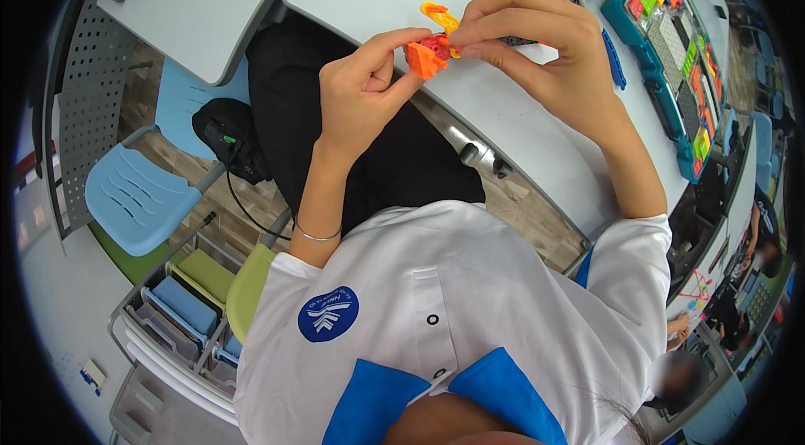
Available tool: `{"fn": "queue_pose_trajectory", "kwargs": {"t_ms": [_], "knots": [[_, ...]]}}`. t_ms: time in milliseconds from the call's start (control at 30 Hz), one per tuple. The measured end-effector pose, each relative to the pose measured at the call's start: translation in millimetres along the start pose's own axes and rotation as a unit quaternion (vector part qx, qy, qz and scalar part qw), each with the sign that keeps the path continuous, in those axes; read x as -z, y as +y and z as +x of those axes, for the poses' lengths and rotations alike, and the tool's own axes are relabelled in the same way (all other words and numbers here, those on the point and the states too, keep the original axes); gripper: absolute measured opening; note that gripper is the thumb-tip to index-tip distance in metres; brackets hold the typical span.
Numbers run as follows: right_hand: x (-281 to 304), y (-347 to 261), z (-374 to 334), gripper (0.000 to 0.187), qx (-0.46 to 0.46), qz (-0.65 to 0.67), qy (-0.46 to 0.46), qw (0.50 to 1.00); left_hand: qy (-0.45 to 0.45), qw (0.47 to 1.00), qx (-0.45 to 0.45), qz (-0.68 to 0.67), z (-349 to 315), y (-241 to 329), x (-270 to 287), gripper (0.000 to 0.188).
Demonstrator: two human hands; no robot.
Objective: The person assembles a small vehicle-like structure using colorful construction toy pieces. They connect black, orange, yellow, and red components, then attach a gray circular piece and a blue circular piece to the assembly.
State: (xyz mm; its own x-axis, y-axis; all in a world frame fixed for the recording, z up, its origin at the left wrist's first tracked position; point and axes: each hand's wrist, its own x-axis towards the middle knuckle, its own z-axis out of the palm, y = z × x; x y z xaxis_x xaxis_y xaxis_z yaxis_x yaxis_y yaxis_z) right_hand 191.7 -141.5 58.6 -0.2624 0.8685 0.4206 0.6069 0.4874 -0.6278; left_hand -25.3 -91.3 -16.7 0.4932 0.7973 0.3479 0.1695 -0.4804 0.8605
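Assembly (426, 62) of orange-red plastic is pinched by left hand (359, 97) and right hand (558, 46)

Bright, diffuse light; soft shadow on white table (513, 128); hands (362, 101) sharp; edges fisheye-bent, corners black.

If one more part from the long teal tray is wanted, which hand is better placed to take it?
Probably the right hand: it is nearer the long teal tray. The left hand is farther off, gripping the orange-and-red piece. The right is busy too, at the yellow piece.
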Motion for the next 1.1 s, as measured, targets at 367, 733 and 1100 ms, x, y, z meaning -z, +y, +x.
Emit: {"fn": "queue_pose_trajectory", "kwargs": {"t_ms": [367,733,1100], "knots": [[-13.5,2.5,2.7,0.025,0.088,-0.093,0.04,0.991,0.002,1.0,0.013,-0.027,-1.1,-2.1,0.0,0.044],[-16.3,11.9,2.0,0.025,0.121,-0.088,0.031,0.988,-0.006,1.0,0.007,-0.025,-2.7,-4.4,0.8,0.044],[-16.6,21.0,2.4,0.022,0.119,-0.051,-0.008,0.992,-0.032,0.999,0.017,-0.028,-1.2,-7.5,-0.9,0.042]]}}
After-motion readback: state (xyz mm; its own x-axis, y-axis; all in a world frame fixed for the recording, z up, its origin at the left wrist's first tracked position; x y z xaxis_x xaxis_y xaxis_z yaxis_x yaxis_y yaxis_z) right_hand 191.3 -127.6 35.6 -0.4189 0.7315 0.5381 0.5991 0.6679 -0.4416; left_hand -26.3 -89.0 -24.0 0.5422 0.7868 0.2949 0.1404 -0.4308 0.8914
